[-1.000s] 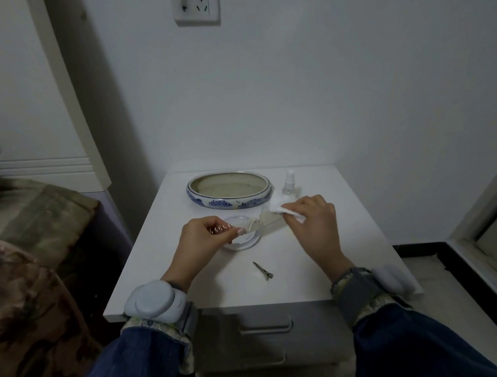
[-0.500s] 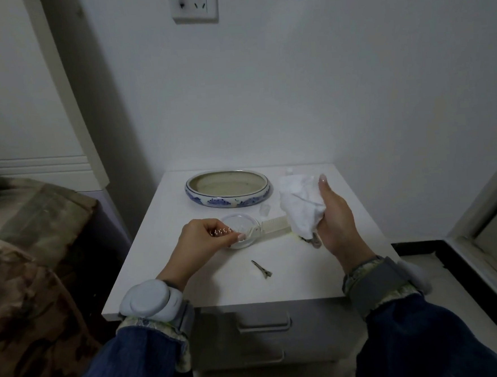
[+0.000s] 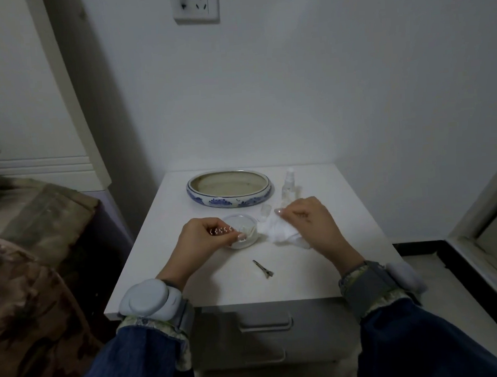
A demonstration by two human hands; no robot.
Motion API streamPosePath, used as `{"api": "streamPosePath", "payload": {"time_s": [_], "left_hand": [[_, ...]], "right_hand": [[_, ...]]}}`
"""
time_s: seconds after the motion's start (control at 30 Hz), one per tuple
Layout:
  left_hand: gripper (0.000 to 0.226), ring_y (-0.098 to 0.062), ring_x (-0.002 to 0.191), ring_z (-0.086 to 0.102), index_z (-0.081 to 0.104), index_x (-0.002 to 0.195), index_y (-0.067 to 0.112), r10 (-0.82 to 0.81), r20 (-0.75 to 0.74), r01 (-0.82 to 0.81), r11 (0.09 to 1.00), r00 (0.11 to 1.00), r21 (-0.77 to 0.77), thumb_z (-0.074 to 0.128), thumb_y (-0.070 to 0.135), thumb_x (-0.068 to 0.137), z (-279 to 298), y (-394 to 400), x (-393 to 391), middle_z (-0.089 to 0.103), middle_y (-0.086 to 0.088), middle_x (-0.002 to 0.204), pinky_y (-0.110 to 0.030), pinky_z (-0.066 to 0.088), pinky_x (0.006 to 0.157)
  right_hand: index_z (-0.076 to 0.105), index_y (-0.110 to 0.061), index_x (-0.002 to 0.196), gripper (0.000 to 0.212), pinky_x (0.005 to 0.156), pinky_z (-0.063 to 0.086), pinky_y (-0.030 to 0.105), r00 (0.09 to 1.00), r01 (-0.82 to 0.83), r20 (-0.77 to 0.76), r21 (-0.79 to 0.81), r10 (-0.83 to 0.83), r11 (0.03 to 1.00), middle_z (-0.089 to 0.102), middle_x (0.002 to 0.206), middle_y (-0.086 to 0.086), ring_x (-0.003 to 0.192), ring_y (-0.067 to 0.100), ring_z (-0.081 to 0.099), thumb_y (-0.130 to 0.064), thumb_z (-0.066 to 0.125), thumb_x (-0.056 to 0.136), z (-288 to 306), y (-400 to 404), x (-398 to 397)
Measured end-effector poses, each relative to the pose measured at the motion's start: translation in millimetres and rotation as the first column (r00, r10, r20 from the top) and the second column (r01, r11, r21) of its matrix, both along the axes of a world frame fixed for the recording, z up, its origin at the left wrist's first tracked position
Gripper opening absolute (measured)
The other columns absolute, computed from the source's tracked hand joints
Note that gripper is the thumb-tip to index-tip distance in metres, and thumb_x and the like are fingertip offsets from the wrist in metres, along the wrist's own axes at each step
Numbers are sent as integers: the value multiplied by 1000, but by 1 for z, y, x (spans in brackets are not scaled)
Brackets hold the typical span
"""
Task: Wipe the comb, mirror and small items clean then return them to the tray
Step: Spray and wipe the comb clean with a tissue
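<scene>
A hair clip [image 3: 263, 269] lies near the nightstand's [image 3: 164, 270] front edge. Mid-top, the left hand [image 3: 206, 235] pinches the comb [image 3: 246, 232] over the round mirror [image 3: 241, 229], while the right hand [image 3: 308, 222] clutches a white cloth [image 3: 279, 230] against it. The tray [image 3: 228, 188] and spray bottle [image 3: 289, 185] stand along the back edge.

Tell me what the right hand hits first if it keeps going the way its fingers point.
The right hand, gripping the cloth, points left. It would likely meet the round mirror and the left hand first, though depth is unclear.

Home bedroom — bed [image 3: 24, 233], white nightstand [image 3: 189, 289], wall socket [image 3: 195, 4]
</scene>
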State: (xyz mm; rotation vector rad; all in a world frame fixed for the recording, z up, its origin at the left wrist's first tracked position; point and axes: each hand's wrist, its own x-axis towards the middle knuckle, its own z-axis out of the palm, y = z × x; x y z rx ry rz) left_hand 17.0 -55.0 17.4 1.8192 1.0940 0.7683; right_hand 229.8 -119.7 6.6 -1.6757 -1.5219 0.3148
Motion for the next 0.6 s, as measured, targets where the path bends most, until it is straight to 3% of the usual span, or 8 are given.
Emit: {"api": "streamPosePath", "payload": {"time_s": [0.1, 0.27, 0.33, 0.43, 0.53, 0.6], "left_hand": [[7, 6, 53, 57, 72, 72, 16, 4, -13, -4, 1000, 1000, -10, 78, 18, 73, 0, 0, 0, 66, 13, 56, -5, 42, 53], [8, 6, 49, 54, 72, 73, 12, 2, 9, -2, 1000, 1000, -26, 79, 17, 73, -1, 0, 3, 65, 9, 56, -5, 40, 51], [10, 5, 49, 54, 72, 72, 13, 10, 20, -9, 999, 1000, -42, 78, 21, 72, -1, 1, 3, 67, 8, 59, -5, 39, 50], [17, 4, 54, 55, 73, 75, 10, 26, 19, -25, 998, 999, -55, 77, 26, 73, -3, 3, 3, 70, -3, 72, -7, 42, 54], [15, -8, 69, 60, 73, 75, 12, -1, 26, 3, 998, 1000, -70, 79, 25, 71, -5, 3, 2, 71, -8, 78, -20, 46, 70], [10, -8, 72, 60, 73, 77, 15, -24, 29, 26, 996, 999, -81, 79, 22, 72, -5, 2, 1, 72, -4, 80, -20, 47, 71]], "right_hand": [[74, -22, 80, 11, 78, 37, 24, 1000, -6, -29, -16, 6, 1000, 62, 78, -15, 85, 8, 47, -30, 67, 82, -2, 0, 2], [75, -15, 81, 8, 77, 36, 19, 1000, 14, 27, 76, -16, 997, 67, 84, -8, 87, 11, 49, -21, 69, 81, -1, 0, 0], [73, -11, 82, 8, 75, 36, 14, 990, 131, -70, 139, -122, 982, 67, 86, -4, 87, 12, 51, -17, 67, 83, 1, -1, 1], [64, -13, 77, 15, 64, 37, 17, 915, 361, -266, 198, -305, 911, 61, 76, -5, 77, 14, 53, -21, 59, 89, 4, -2, 4], [53, -11, 74, 25, 55, 35, 10, 866, 437, -366, 229, -339, 870, 52, 66, -9, 63, 6, 47, -26, 52, 93, 7, -3, 3], [52, -10, 75, 26, 54, 35, 11, 854, 451, -390, 226, -344, 864, 51, 66, -9, 62, 4, 46, -27, 51, 94, 7, -3, 3]]}}
